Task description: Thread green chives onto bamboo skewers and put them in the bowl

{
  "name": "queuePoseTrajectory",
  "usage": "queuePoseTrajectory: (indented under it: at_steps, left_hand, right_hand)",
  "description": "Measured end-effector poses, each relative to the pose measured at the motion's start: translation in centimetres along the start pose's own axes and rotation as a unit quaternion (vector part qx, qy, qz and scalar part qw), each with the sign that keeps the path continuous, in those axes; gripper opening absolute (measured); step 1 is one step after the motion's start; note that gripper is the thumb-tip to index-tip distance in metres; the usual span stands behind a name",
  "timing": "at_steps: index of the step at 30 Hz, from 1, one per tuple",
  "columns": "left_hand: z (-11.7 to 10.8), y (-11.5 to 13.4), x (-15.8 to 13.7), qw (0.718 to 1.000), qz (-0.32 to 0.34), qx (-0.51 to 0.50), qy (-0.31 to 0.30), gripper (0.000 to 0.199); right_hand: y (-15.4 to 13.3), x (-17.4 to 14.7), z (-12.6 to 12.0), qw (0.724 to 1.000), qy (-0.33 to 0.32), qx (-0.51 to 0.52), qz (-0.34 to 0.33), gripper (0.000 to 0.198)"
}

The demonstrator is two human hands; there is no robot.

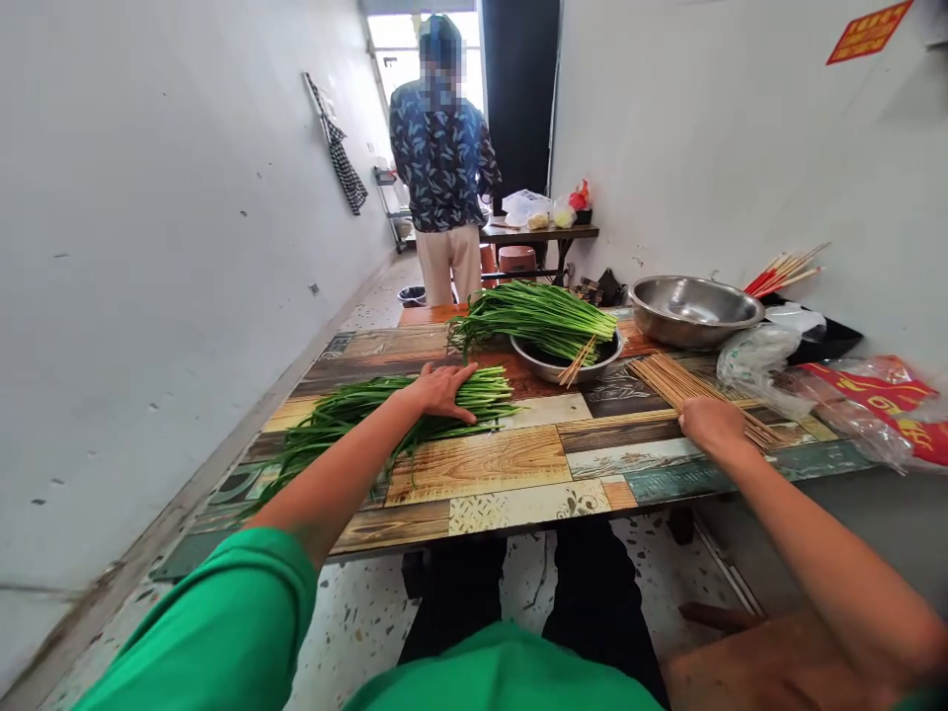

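My left hand (444, 391) lies on a loose pile of green garlic chives (348, 415), its fingers spread over the pale stem ends. Near the table's right side, my right hand (712, 427) is closed, with what looks like a thin bamboo skewer held in it and pointing left. Beside and partly under that hand lies a spread of bamboo skewers (667, 380). A steel bowl (534, 367) stands behind, between my hands. Across it rests a thick bundle of chives (537, 314), with a few skewers (579, 361) sticking out at the front.
A wide steel basin (696, 308) stands at the back right, with red-tipped sticks (785, 275) behind it. Plastic packaging (874, 400) covers the right end of the wood-patterned table (481, 464). A person (438, 158) stands beyond, near another table (548, 234).
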State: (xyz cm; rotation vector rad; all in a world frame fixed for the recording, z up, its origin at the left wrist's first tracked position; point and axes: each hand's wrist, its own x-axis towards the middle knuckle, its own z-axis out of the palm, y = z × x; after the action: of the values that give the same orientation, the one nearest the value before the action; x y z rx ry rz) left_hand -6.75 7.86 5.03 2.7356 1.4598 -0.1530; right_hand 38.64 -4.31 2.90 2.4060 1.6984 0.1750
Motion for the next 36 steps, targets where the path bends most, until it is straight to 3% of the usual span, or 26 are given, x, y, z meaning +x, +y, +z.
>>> queuePoseTrajectory:
  at_steps: [3, 6, 7, 9, 13, 15, 17, 21, 24, 28, 32, 36]
  left_hand:
    - [0.5, 2.9, -2.2, 0.994, -0.067, 0.015, 0.088, 0.098]
    - [2.6, 6.2, -4.7, 0.989, -0.024, 0.032, 0.146, 0.058]
    - [3.4, 6.9, -5.4, 0.988, 0.0, 0.032, 0.149, 0.053]
    - [4.4, 7.4, -6.6, 0.984, -0.031, 0.023, 0.171, 0.056]
    - [3.6, 4.6, -7.8, 0.981, -0.107, 0.021, 0.158, 0.089]
    - [2.4, 2.2, -7.6, 0.987, -0.112, 0.019, 0.117, 0.104]
    - [1.4, 0.0, -7.1, 0.99, -0.119, 0.008, 0.077, 0.118]
    - [1.4, -3.6, -6.4, 0.993, -0.114, -0.022, -0.025, 0.133]
    - [1.9, -5.2, -7.1, 0.993, -0.105, -0.036, -0.041, 0.136]
    - [1.5, -6.2, -7.8, 0.996, -0.074, -0.04, -0.039, 0.129]
    - [0.0, -7.1, -6.2, 0.998, -0.047, -0.018, -0.035, 0.113]
    - [-0.9, -7.2, -5.3, 0.998, -0.037, -0.004, -0.057, 0.113]
  right_hand:
    - [0.0, -0.1, -0.5, 0.999, 0.016, 0.028, 0.015, 0.034]
    - [0.4, -0.3, -1.0, 0.995, 0.069, 0.061, 0.027, 0.037]
    - [0.7, -0.3, -1.1, 0.992, 0.096, 0.073, 0.033, 0.038]
    - [1.1, -0.2, -1.3, 0.981, 0.156, 0.103, 0.058, 0.036]
    - [1.2, -1.0, -0.7, 0.928, 0.264, 0.237, 0.112, 0.03]
    - [-0.1, -3.0, 0.3, 0.887, 0.325, 0.312, 0.106, 0.032]
    - [-2.2, -5.9, 1.7, 0.868, 0.348, 0.349, 0.064, 0.034]
    - [-7.3, -11.5, 3.6, 0.877, 0.294, 0.375, -0.054, 0.032]
    - [-9.7, -12.8, 4.0, 0.882, 0.279, 0.359, -0.124, 0.031]
    - [-10.5, -11.9, 4.5, 0.895, 0.296, 0.311, -0.12, 0.033]
    - [-10.6, -11.7, 4.8, 0.908, 0.312, 0.251, -0.12, 0.034]
    - [-10.9, -12.0, 4.6, 0.912, 0.308, 0.242, -0.121, 0.034]
